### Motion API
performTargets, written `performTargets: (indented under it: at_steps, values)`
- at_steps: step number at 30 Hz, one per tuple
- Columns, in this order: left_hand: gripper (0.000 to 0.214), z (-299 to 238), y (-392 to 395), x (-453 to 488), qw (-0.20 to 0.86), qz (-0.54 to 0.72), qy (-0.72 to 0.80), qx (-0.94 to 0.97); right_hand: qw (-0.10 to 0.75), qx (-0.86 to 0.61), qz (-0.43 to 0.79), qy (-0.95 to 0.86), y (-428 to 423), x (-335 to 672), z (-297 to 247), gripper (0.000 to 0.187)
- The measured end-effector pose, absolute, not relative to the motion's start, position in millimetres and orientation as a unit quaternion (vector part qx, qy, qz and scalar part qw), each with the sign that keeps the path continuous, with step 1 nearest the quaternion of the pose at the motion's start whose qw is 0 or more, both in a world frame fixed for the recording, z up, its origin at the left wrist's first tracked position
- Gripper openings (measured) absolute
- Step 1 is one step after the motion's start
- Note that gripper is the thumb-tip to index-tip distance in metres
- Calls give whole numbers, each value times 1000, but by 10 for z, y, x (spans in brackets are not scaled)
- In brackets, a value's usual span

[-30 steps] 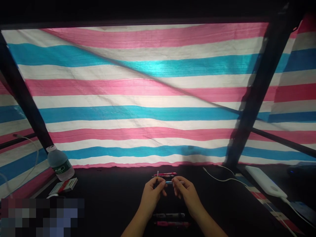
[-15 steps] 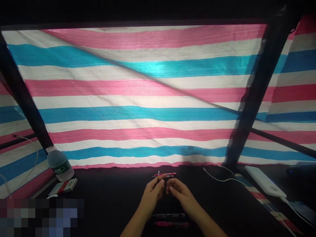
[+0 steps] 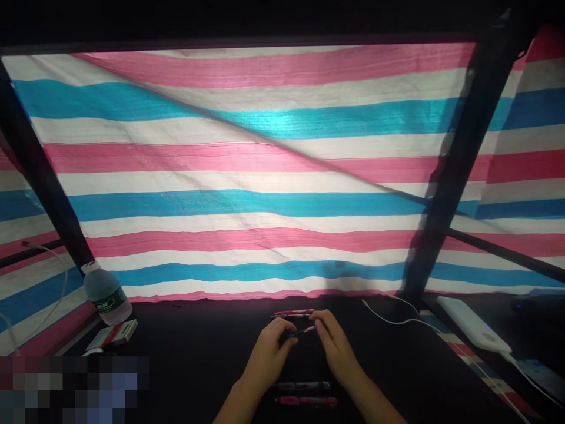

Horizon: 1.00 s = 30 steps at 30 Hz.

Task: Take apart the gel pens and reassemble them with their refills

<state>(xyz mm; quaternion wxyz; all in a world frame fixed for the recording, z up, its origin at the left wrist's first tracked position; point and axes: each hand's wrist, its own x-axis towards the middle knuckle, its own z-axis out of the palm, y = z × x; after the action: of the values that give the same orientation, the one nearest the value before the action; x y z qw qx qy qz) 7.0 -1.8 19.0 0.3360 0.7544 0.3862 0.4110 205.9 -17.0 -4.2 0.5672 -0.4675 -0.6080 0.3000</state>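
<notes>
Between my hands a thin pen (image 3: 305, 331) lies nearly level, dark and bluish at its left end and paler toward its right end. My left hand (image 3: 270, 348) is closed round the left end, with the fingers covering part of it. The fingertips of my right hand (image 3: 332, 341) pinch the right end. Just beyond the hands lie a red pen (image 3: 293, 312) and a pale pen beside it. Nearer me, between my forearms, a dark pen with a clear part (image 3: 302, 386) and a pink pen (image 3: 305, 401) lie side by side on the black table (image 3: 198, 353).
At the left stand a water bottle (image 3: 107, 294) and a small flat box (image 3: 112, 334). To the right are a white power bank (image 3: 474, 324) and a white cable (image 3: 397, 322). A striped sheet (image 3: 247, 203) hangs behind the table between dark frame posts.
The pen has turned from upright in my left hand to nearly level. My right hand has moved slightly right and up and now holds its other end.
</notes>
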Motion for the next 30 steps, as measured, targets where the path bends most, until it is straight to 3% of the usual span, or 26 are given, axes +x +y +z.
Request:
performTargets:
  at_steps: [6, 9, 12, 17, 30]
  values:
    - [7, 167, 2, 94, 323, 453, 388, 735, 426, -435, 231, -758, -187, 2050, -43, 27]
    - [24, 128, 17, 120, 388, 484, 402, 673, 399, -436, 238, -771, -179, 2042, -73, 22]
    - [34, 76, 20, 146, 452, 487, 386, 640, 389, -430, 246, -777, -192, 2019, -78, 21]
    - [10, 37, 31, 166, 437, 489, 365, 661, 390, -428, 255, -774, -215, 1983, -77, 22]
    - [26, 74, 93, 103, 519, 604, 338, 501, 386, -450, 273, -758, -208, 1990, -75, 11]
